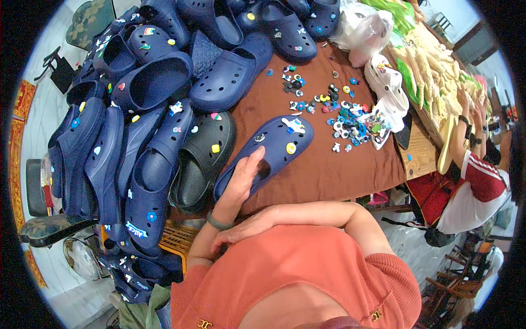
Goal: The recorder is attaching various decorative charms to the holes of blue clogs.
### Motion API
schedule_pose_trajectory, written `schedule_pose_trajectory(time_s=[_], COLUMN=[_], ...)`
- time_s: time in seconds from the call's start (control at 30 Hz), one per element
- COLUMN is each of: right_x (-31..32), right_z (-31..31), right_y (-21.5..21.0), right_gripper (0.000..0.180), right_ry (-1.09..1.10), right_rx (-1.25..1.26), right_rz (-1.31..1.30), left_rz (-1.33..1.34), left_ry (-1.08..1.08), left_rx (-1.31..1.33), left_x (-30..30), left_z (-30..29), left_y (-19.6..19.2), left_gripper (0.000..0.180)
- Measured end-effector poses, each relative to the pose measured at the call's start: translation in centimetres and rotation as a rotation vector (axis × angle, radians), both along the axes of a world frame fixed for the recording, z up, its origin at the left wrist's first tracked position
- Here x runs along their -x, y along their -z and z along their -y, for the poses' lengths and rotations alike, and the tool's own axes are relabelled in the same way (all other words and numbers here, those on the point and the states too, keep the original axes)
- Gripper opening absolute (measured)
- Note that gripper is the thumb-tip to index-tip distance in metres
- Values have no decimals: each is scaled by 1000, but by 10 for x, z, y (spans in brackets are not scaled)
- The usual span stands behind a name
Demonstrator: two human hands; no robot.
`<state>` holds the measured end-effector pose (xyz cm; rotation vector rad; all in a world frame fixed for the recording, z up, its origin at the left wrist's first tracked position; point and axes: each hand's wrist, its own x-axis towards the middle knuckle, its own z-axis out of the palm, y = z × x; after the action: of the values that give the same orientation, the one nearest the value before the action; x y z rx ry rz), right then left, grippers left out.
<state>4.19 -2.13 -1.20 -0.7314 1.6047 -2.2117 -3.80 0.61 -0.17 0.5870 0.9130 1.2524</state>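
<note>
A navy clog [276, 151] lies slantwise on the brown cloth, its toe pointing up and to the right. On its top sit a white charm [293, 125], a round yellow charm [290, 148] and a small pale charm near its strap end. My left hand [245, 174] rests at the clog's foot opening with fingers stretched out, covering part of the shoe; a dark band circles that wrist. Across my body, my right hand [241, 229] lies over the left forearm, fingers extended and holding nothing. A black clog [204, 159] stands just left of the navy one.
Navy clogs [150, 181], many with charms, crowd the left and far side. Loose charms [350, 123] are scattered right of centre, beside white plastic bags [362, 27]. At right, a person [470, 178] works by a table piled with pale yellow straps [433, 66]. An orange crate [176, 241] stands lower left.
</note>
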Motion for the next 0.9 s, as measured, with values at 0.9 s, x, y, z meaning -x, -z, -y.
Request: schedule_pose_trajectory(time_s=[0.9], right_x=[0], right_z=[-3], right_y=[2], right_gripper=[61], right_ry=[26], right_rx=[-47], right_rz=[-37], left_rz=[-66], left_ry=[40], left_rx=[90], left_x=[1], left_z=[0], left_y=[-13], left_gripper=[49])
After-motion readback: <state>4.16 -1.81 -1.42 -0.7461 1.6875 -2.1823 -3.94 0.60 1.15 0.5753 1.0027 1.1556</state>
